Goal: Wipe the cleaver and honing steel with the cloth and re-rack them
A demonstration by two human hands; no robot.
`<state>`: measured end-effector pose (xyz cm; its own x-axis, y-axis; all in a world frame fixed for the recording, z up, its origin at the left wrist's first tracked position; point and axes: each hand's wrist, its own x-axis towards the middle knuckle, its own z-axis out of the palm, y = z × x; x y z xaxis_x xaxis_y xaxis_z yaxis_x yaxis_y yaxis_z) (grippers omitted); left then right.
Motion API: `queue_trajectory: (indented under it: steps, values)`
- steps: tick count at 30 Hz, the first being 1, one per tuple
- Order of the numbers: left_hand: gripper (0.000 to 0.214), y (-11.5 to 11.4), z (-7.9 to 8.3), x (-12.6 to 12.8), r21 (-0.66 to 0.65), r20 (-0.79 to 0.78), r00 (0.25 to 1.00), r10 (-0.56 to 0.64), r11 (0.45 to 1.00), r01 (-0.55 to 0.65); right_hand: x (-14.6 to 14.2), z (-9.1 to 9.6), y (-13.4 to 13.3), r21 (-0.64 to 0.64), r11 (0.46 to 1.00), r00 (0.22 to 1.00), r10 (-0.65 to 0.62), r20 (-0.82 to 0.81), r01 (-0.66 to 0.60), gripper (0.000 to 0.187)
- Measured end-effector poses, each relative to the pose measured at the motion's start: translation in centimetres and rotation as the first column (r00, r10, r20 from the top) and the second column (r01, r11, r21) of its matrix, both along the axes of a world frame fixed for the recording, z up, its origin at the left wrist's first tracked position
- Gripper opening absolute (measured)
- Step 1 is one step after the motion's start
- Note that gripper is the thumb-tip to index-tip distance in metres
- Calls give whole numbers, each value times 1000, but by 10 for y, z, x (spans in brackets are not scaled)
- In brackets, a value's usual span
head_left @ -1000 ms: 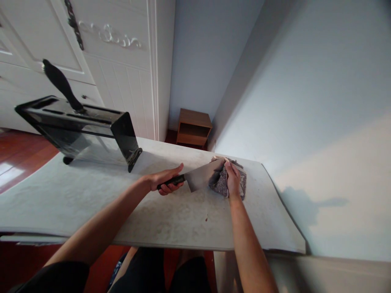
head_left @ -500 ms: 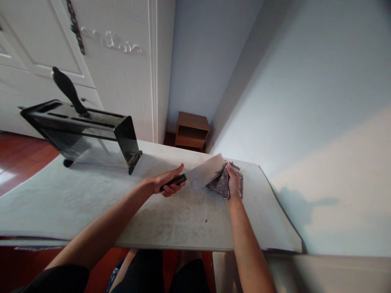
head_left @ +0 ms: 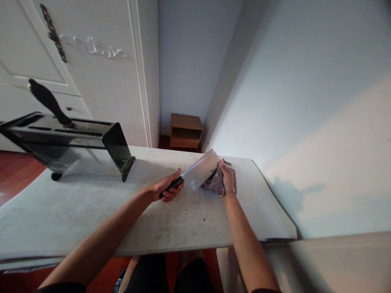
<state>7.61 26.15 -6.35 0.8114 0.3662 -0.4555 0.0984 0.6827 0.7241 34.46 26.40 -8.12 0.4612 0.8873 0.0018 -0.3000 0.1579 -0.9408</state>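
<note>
My left hand is closed round the black handle of a cleaver, its thumb stretched along the top. The broad, shiny blade points up and to the right, above the white tabletop. At the blade's far end my right hand grips a grey-brown cloth. Part of the cloth lies behind the blade, and its fold round the metal is partly hidden by my fingers.
To the left stands a black knife block with clear sides and one black-handled knife in it. The white table ends near a pale wall on the right. Beyond it are a brown nightstand and a white wardrobe.
The view has shifted, so the knife block and cabinet sit further left. My hands keep hold of the cleaver and cloth, with little change in their places on the table.
</note>
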Motion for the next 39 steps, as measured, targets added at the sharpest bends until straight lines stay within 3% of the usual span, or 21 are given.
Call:
queue_trajectory:
  steps: [3,7,15,29,39]
  values:
    - [69,-2,2,2,11,-11,1000,10,1000,-10,-5,2,-1,-6,1000,986,24,-163,-25,41]
    - [68,-3,5,3,-2,-10,1000,19,1000,-19,-8,2,-2,-6,999,980,45,-193,-47,47]
    - [63,-2,0,5,1,51,995,81,997,-81,-25,5,-10,-6,973,957,225,-184,-230,45]
    - [59,-6,0,13,6,109,962,250,968,-252,-43,3,-18,31,931,924,364,-112,-363,32]
    - [58,-9,0,18,37,95,935,341,938,-346,-47,3,-18,-73,895,897,435,-79,-440,40]
